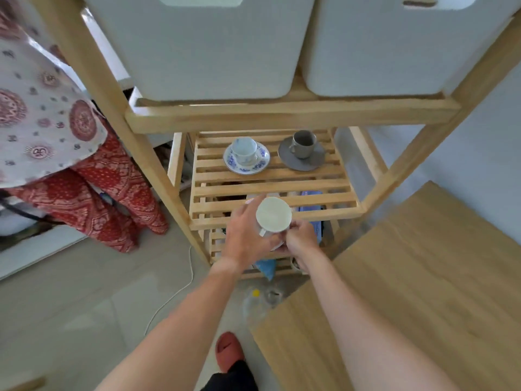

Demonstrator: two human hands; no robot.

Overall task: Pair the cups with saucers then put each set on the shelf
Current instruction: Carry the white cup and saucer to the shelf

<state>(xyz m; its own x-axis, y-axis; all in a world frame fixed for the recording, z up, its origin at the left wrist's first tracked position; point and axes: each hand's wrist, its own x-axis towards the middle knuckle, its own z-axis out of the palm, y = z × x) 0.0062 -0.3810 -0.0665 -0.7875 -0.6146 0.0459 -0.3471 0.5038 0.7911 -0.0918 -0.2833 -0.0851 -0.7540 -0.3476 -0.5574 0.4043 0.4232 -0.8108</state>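
Setting: domestic room, most likely a home living or storage area.

Evidence: slatted wooden shelf unit (270, 190) holding household crockery, a blue-patterned cup on its saucer (245, 159) and a grey cup on a grey saucer (302, 153); two white storage bins (203, 49) on the tier above; pale tiled floor (70, 300) with a loose white cable (172, 297); wood-grain tabletop (408, 277) at right; a red slipper (229, 351) on the wearer's foot.

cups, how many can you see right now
3. A blue-patterned cup and a grey cup sit on saucers on the slatted shelf; a white cup is held in both hands.
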